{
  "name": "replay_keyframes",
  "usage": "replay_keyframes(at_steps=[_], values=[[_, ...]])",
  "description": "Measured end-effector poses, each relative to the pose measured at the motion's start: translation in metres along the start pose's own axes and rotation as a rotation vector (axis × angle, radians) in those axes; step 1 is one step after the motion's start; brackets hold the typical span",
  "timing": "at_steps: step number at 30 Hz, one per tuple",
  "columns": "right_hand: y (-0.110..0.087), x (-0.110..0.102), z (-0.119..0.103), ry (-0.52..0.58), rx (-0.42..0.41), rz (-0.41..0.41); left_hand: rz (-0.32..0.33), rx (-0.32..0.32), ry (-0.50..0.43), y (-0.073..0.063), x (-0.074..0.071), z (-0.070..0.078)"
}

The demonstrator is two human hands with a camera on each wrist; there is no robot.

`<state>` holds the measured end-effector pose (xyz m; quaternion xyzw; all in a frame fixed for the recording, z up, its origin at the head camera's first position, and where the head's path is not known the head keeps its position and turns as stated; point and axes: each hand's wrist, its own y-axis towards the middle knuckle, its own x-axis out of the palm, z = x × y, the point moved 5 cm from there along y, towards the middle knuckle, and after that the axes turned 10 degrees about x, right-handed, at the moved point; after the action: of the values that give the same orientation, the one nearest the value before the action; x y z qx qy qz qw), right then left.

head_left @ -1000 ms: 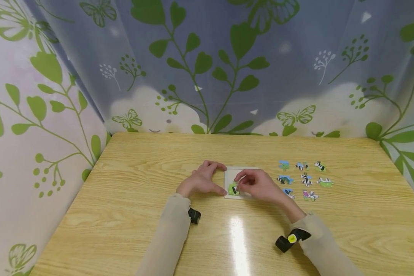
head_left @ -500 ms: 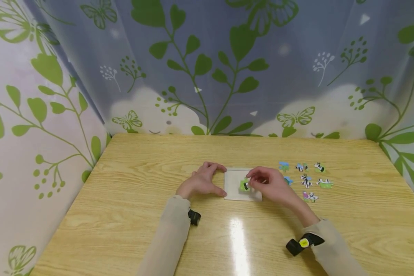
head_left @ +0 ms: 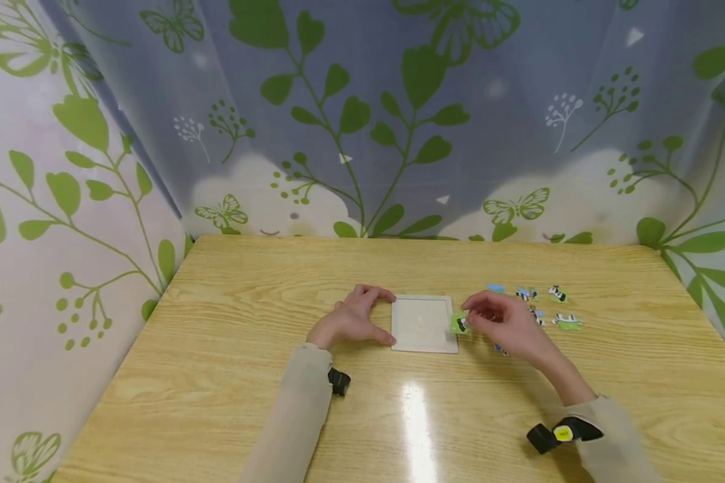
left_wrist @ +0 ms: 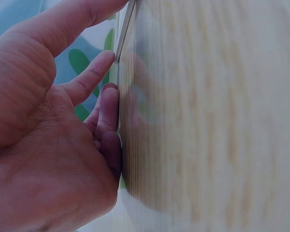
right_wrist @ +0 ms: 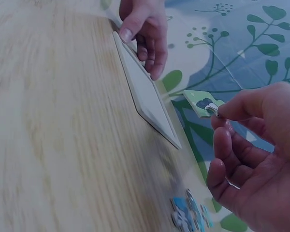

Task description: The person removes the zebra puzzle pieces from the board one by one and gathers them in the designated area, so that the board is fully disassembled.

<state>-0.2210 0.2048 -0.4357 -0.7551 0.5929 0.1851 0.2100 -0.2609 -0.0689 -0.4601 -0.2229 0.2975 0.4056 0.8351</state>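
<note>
A shallow off-white puzzle tray (head_left: pixel 423 325) with a raised rim lies bare on the table. At its left edge, my left hand (head_left: pixel 353 316) touches the two corners, thumb at the near one and index finger at the far one. In the left wrist view the left hand's fingers (left_wrist: pixel 92 77) look fairly straight and spread. My right hand (head_left: pixel 510 329) pinches a green puzzle piece (right_wrist: pixel 203 103) with a black-and-white print between thumb and index finger. It holds the piece above the table, by the tray's right edge in the head view.
Several loose puzzle pieces lie right of the tray, among them a green one with a white-and-black print (head_left: pixel 568 321) and another (head_left: pixel 558 294) behind it. My right hand hides some of them. A patterned curtain (head_left: pixel 362 134) stands behind the wooden table (head_left: pixel 248 288).
My right hand has lifted the green puzzle piece from over the tray's left part and carried it right, past the tray's right edge. The left hand has stayed at the tray's left edge.
</note>
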Motion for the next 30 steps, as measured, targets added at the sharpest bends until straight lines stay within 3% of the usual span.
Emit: replay_keyframes(at_steps=[18, 30], values=[[-0.027, -0.045, 0.024, -0.004, 0.018, 0.097, 0.003, 0.008, 0.012, -0.002, -0.001, 0.000], [-0.043, -0.076, 0.049, -0.083, 0.053, 0.183, -0.002, 0.020, 0.013, -0.002, -0.001, 0.000]])
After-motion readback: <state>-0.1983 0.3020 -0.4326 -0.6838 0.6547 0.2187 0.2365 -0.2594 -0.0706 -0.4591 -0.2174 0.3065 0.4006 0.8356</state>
